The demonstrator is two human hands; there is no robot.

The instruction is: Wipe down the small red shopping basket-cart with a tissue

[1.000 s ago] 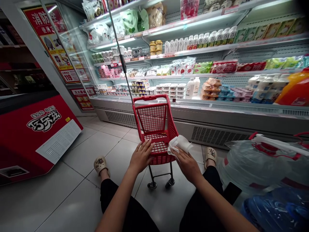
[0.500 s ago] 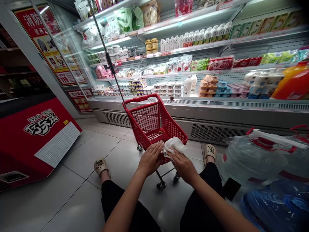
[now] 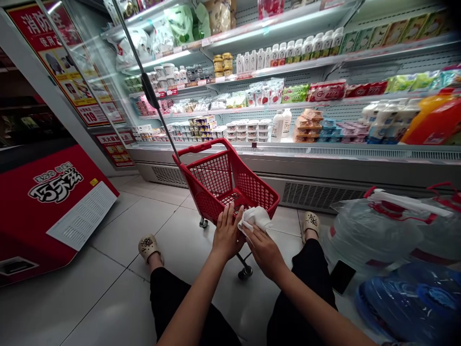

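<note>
A small red plastic shopping cart (image 3: 257,190) with a lattice basket and a tall pole stands in front of me, turned at an angle. My right hand (image 3: 264,250) presses a crumpled white cloth (image 3: 256,218) against the basket's near rim, fingers over its lower part. Beside it, my left hand (image 3: 227,233) rests on the near side of the basket, left of the cloth. Its fingers are stretched out and slightly spread, with the thumb toward the cloth. The palms and the basket wall behind both hands are hidden.
A refrigerated display (image 3: 223,168) with dairy goods runs along the back. On the left is a red freezer (image 3: 82,226). To the right stand large clear water jugs (image 3: 374,230), a blue jug (image 3: 406,298) and a black phone (image 3: 342,277) on the tiled floor (image 3: 104,298).
The cart has turned slightly, its handle and pole shifting left. My left hand has slid a little right and its fingers point more upward. My right hand still has the cloth at the rim.
</note>
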